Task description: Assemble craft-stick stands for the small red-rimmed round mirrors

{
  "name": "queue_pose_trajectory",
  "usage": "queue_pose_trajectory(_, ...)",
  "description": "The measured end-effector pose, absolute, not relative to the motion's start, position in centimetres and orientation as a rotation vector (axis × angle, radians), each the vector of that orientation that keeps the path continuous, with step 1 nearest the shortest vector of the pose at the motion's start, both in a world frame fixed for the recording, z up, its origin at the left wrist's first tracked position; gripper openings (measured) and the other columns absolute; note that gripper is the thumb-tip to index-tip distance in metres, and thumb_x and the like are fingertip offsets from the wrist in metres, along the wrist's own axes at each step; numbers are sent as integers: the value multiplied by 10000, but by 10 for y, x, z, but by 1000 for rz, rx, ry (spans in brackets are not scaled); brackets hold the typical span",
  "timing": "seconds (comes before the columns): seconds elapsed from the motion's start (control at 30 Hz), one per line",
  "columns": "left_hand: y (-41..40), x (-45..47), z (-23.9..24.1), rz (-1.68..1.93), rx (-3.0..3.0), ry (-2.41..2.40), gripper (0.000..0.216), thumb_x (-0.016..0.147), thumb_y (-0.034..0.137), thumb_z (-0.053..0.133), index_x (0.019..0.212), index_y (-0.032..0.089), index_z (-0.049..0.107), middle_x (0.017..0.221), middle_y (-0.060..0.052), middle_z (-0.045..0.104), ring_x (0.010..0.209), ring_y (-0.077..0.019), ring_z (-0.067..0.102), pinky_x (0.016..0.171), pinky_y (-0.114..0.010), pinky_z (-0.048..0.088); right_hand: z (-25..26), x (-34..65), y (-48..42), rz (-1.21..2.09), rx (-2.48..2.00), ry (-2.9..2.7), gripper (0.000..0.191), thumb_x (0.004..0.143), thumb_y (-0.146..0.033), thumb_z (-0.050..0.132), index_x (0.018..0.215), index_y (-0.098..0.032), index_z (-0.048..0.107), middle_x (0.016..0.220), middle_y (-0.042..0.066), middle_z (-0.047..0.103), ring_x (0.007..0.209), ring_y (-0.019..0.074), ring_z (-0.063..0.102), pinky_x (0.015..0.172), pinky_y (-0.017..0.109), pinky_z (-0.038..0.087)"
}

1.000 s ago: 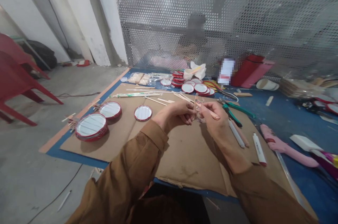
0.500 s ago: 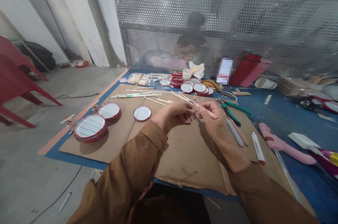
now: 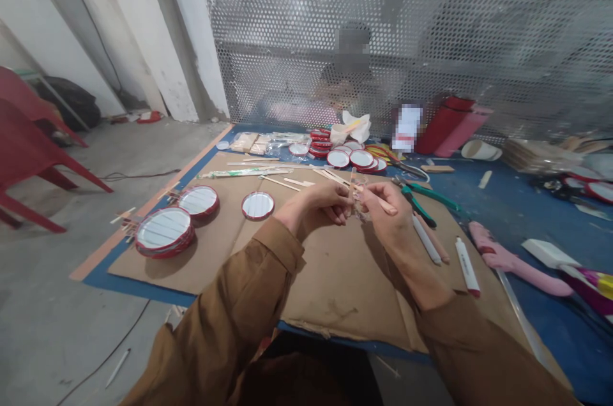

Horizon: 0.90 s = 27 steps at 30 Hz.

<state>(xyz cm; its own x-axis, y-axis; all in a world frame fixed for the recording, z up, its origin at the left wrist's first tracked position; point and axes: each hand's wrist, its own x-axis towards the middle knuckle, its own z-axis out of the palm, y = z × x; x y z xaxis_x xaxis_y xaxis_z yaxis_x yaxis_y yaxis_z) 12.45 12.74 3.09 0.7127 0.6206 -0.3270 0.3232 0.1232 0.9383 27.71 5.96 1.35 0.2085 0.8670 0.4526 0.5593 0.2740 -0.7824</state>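
Observation:
Over the cardboard sheet [image 3: 325, 278], my two hands meet close together. My left hand [image 3: 332, 203] is closed in a pinch on a small flat wooden stick [image 3: 353, 177], whose tip points up. My right hand [image 3: 385, 207] grips another light wooden stick [image 3: 383, 203] that slants across its fingers toward the first one. Whether the two sticks touch is hard to tell. Loose wooden strips [image 3: 330, 176] lie just beyond my hands. To the left lie a single red-rimmed jar lid [image 3: 258, 205] and two lid pieces [image 3: 163, 230] with wooden sticks at their outer ends.
Green-handled pliers [image 3: 421, 205], a grey marker [image 3: 426, 240], a white marker [image 3: 467, 267] and a pink glue gun [image 3: 517, 262] lie at the right. More lids [image 3: 361, 159], scissors [image 3: 412, 168] and a red bottle [image 3: 445, 125] stand behind, before a perforated metal screen [image 3: 287, 23].
Both hands stay in nearly the same place, with only a slight shift of the right fingers around the sticks. The objects on the table have not moved.

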Motion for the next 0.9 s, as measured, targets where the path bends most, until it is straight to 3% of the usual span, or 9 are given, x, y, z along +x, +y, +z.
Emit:
queue_pose_trajectory(0.5,131,125,25,274,1464,817,138,933,156,600,798,130,585,587,1,636,525,-117,655,575,-230,563,12,278,61,373,-1386,-1480,289,870,-505,595,884,-221,646,782,31,686,703,200,627,665,327,473)
queue_pose_trajectory(0.9,129,124,30,256,1466,828,187,961,93,498,791,126,567,575,-4,627,517,-108,652,577,-222,559,16,277,59,362,-1416,-1480,294,855,-509,606,855,-218,648,747,25,683,673,198,623,644,325,464)
